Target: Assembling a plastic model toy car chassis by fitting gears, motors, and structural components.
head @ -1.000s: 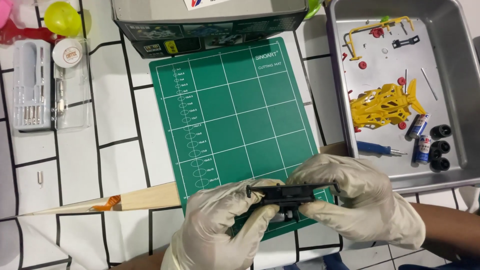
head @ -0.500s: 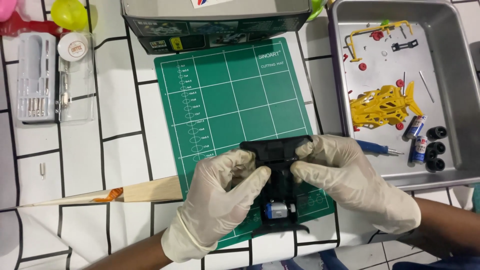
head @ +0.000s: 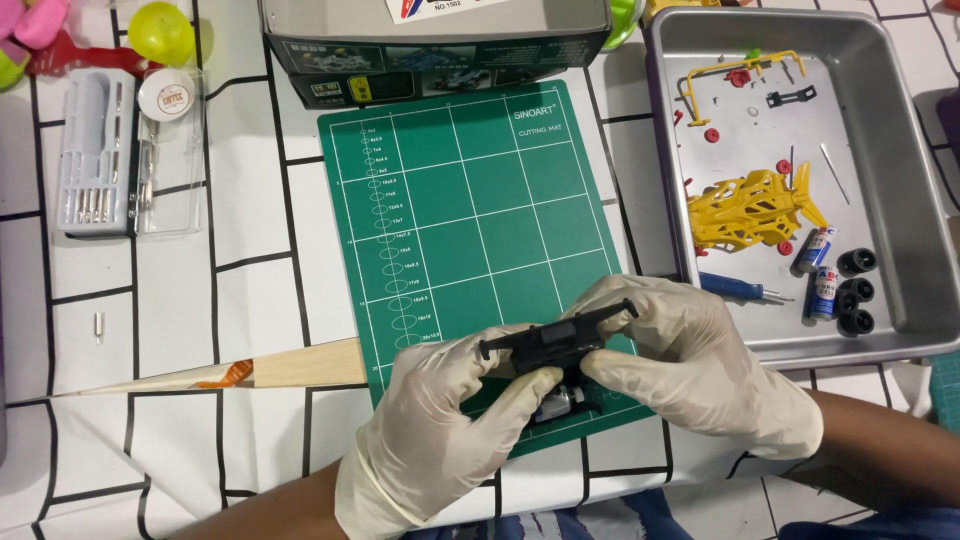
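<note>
Item: black chassis (head: 556, 345), a small model-car frame, held by us in both gloved hands over the near edge of the green mat (head: 470, 210).

Change: half a second ago it lay flat between the hands, its length running toward us and a blue-and-silver motor showing at the near end. It is now turned crosswise and tipped on edge, with a thin bar along its top. The silver motor (head: 562, 402) peeks out beneath, partly hidden by the thumbs. We judge this a turning-over to work on or inspect another face; nothing has been added or removed that we can see.

Grip, left hand (head: 440, 440): closed on the chassis's left end, thumb laid across the front.

Grip, right hand (head: 700, 365): closed on the right end, fingers curled over the top.

Near surrounds: a pale wooden wedge (head: 250, 370) on the tabletop, left of the hands, its wide end meeting the mat.

Right: a grey tray (head: 900, 130) holding a yellow body shell (head: 750, 210), black tyres (head: 856, 292), two small batteries (head: 820, 270), a blue screwdriver (head: 745, 290) and red bits.

Far: a grey box (head: 440, 40) above the mat; a clear tool case (head: 100, 150) at far left.
</note>
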